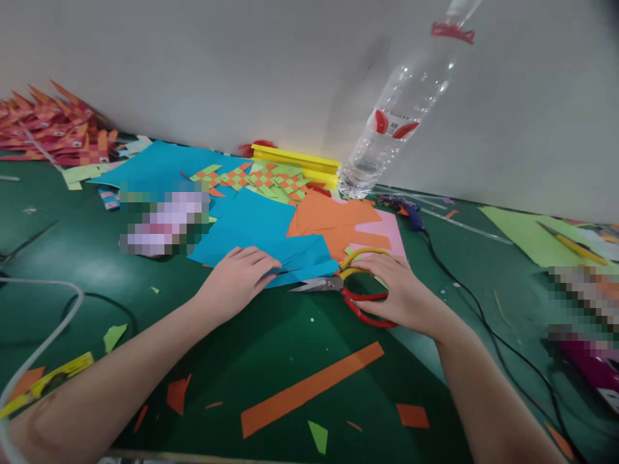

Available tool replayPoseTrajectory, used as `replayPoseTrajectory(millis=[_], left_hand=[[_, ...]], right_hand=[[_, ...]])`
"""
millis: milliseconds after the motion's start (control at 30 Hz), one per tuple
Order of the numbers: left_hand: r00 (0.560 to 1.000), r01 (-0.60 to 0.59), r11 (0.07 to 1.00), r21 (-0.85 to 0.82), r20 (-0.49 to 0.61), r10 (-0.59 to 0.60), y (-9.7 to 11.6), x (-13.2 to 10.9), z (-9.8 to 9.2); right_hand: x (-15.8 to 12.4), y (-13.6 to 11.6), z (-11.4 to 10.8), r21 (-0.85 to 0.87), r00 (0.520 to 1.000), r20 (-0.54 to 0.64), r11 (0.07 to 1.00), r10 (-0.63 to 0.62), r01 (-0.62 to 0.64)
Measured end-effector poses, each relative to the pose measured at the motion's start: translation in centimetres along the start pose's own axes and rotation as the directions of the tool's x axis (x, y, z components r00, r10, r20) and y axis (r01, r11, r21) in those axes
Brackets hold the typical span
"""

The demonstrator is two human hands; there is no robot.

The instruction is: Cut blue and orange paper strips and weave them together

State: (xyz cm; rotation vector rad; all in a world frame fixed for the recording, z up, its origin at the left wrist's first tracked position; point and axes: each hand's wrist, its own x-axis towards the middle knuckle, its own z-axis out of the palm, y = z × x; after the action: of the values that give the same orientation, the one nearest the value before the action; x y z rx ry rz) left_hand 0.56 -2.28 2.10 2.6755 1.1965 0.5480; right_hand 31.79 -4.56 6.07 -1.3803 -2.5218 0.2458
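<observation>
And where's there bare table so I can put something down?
The green table looks mostly bare between the scissors and the long orange strip, apart from specks. Another mostly bare patch sits between the black cord and the light-green sheet. It's crowded along the wall: paper fish, blue paper and the bottle.

I hold both bare forearms [140,367] angled inward, left grip [244,277] palm-down with fingers [262,261] bent, right grip [403,290] curled.

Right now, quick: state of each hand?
Left hand: fingers bent, touching the blue paper; can't tell whether it is gripped.
Right hand: closed around the handles, holding the scissors.
</observation>
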Motion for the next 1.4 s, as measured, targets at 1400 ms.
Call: replayPoseTrajectory(millis=[1400], left_hand=[[0.977,-0.124,0.988,-0.097,0.162,0.138,-0.9,0.7,0.8]], right_hand=[[0.1,-0.7,1.2,-0.003,0.995,0.093,1.0,-0.028,0.028]])
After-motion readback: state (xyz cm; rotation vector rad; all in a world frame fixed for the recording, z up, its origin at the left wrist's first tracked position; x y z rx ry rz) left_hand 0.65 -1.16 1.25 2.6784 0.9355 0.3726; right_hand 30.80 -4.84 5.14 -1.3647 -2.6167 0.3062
